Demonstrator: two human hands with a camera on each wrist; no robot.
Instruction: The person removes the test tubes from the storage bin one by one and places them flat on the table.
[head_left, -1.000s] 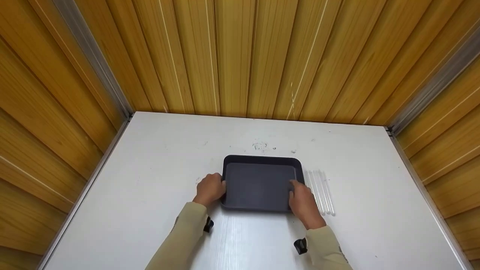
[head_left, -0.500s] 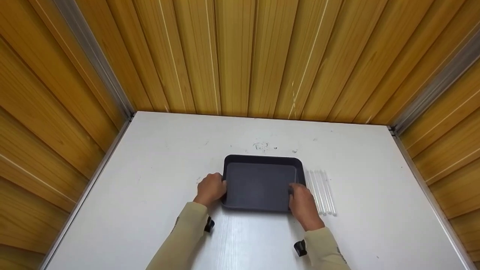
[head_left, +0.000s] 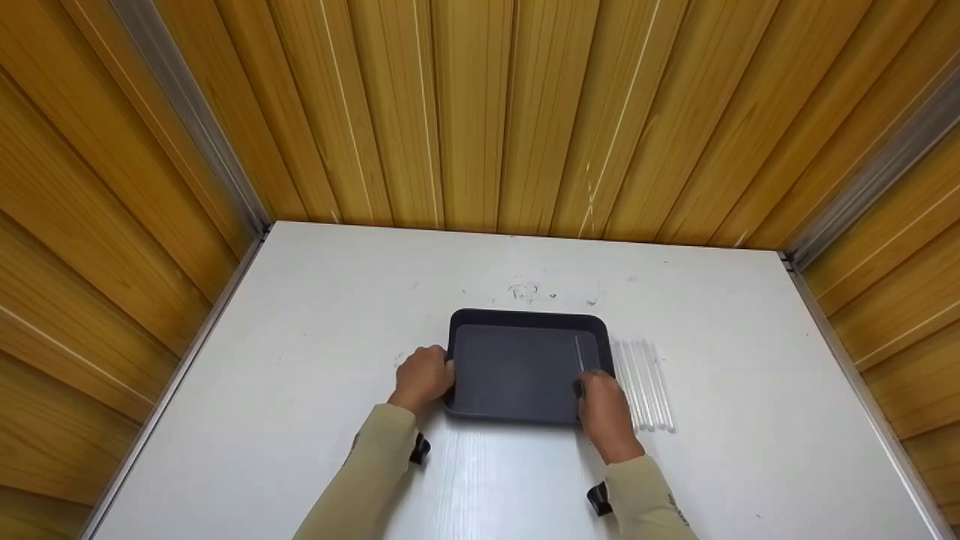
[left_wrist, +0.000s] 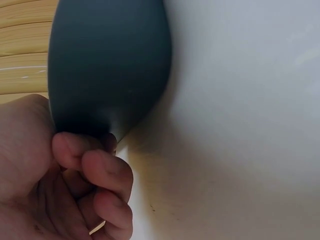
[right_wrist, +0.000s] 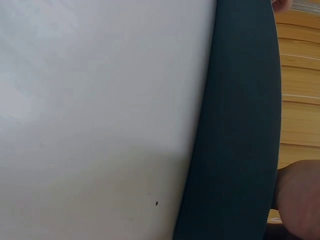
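Note:
A dark grey rectangular tray (head_left: 517,375) lies on the white table. At its left side my left hand (head_left: 421,377) grips the rim; in the left wrist view the curled fingers (left_wrist: 107,170) sit below the tray's dark wall (left_wrist: 110,60). My right hand (head_left: 604,412) is over the tray's right side, with thumb and index finger together. A thin pale rod (head_left: 579,351) runs up over the tray floor from those fingers, which seem to pinch it; its lower part is hidden. In the right wrist view, part of the right hand (right_wrist: 300,200) shows past the tray wall.
Several clear tubes (head_left: 646,386) lie side by side on the table, just right of the tray and the right hand. Scuff marks (head_left: 525,291) show on the table (head_left: 360,285) beyond the tray. Wood-patterned walls (head_left: 480,112) close off the back and sides.
My right index finger, extended along the tray a second ago, has drawn back towards the thumb, and the thin pale rod now shows above it. The left hand holds its place.

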